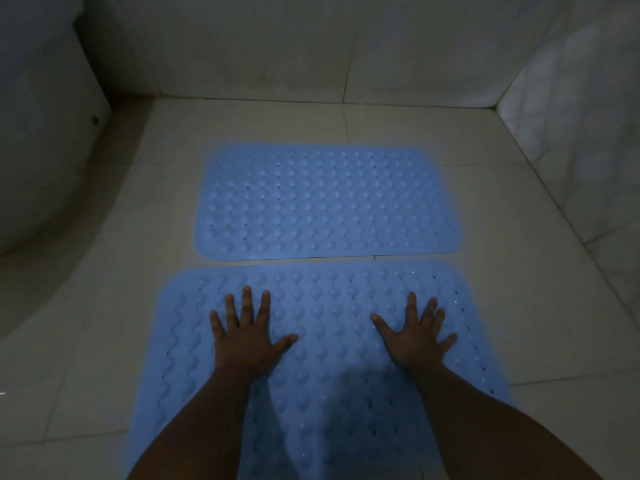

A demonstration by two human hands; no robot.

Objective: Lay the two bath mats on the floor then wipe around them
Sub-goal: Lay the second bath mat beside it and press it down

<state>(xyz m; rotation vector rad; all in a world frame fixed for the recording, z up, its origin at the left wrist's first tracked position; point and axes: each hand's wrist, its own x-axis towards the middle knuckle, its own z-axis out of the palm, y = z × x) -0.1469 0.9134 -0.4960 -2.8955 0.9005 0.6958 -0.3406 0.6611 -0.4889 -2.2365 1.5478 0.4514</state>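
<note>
- Two blue bath mats lie flat on pale tiled floor [104, 341] in dim light: far mat [327, 202] twd back wall [277, 46], near mat [322, 358] just beside it, edges nearly meeting.
- Left hand [247, 336] & right hand [417, 336] press palm-down on near mat, fingers spread wide, gripping nothing.
- Curved white fixture [38, 150] at left.

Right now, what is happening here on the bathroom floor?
A person is pressing both hands flat, fingers spread, on the near blue bath mat: the left hand and the right hand sit side by side. The far blue bath mat already lies flat on the tiled floor, just beyond it. No cloth is in view, so wiping has not started.
</note>
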